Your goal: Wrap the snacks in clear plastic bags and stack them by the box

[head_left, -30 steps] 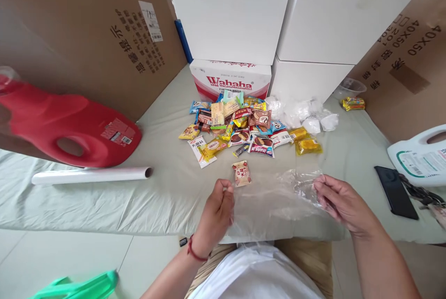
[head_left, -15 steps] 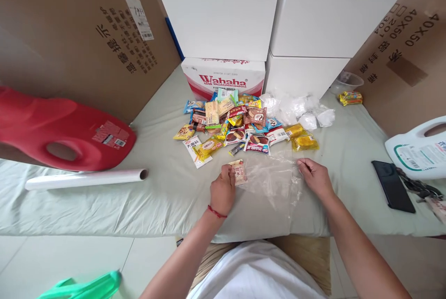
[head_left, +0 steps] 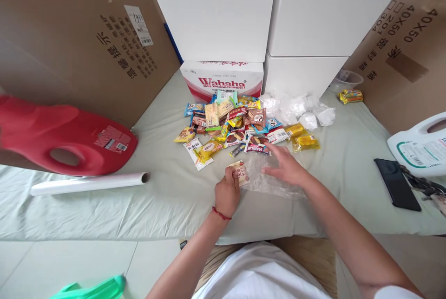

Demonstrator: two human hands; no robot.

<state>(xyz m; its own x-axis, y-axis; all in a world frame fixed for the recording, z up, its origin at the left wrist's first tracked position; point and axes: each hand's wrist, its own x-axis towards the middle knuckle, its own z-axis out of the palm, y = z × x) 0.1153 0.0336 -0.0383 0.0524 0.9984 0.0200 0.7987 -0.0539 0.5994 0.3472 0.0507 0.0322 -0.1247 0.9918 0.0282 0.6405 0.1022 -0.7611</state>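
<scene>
My left hand [head_left: 227, 193] is closed in a pinch on a small cream snack packet [head_left: 242, 173] with red print. A crumpled clear plastic bag [head_left: 256, 181] spreads out from the packet to the right; whether the packet lies inside it I cannot tell. Over the bag, my right hand [head_left: 286, 165] is open with its fingers spread, holding nothing. Its fingertips are close to a snack in a dark red and white wrapper [head_left: 256, 144] at the front of a pile of wrapped snacks [head_left: 226, 122].
Behind the pile stands a Wahaha carton [head_left: 223, 77], with crumpled clear plastic [head_left: 296, 108] beside it. On the left are a red jug [head_left: 66, 136] and a white roll [head_left: 90, 183]. A phone [head_left: 397, 184] and a white bottle [head_left: 420, 146] are at right.
My right hand has let go of the bag's right end and moved left over it, its fingers opening. The bag has sagged and crumpled. My left hand still grips the packet.
</scene>
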